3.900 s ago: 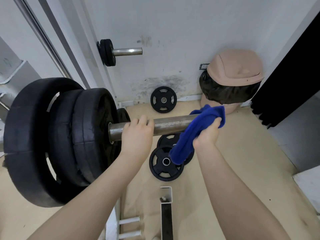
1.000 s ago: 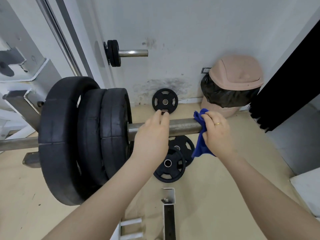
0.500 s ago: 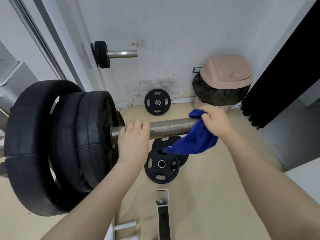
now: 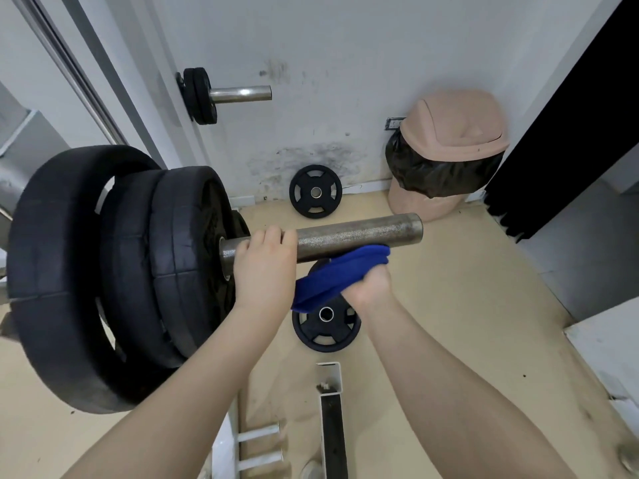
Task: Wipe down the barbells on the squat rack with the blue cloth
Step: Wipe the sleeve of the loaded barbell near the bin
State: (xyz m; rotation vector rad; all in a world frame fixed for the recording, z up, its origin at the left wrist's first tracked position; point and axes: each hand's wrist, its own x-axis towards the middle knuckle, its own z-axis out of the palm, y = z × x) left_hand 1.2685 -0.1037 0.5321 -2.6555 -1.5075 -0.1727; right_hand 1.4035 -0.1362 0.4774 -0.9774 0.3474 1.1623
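The barbell sleeve [image 4: 359,236] runs from 9 toward 3 o'clock. The left hand [image 4: 264,267] has its fingers curled over it beside the plates [image 4: 114,271]. The nearer right hand [image 4: 371,283], fingers clamped on the blue cloth [image 4: 339,274], presses it against the sleeve's underside, at 12 o'clock.

Right hand [image 4: 371,283] with blue cloth [image 4: 340,274] dropped under sleeve [image 4: 359,235], end now bare.
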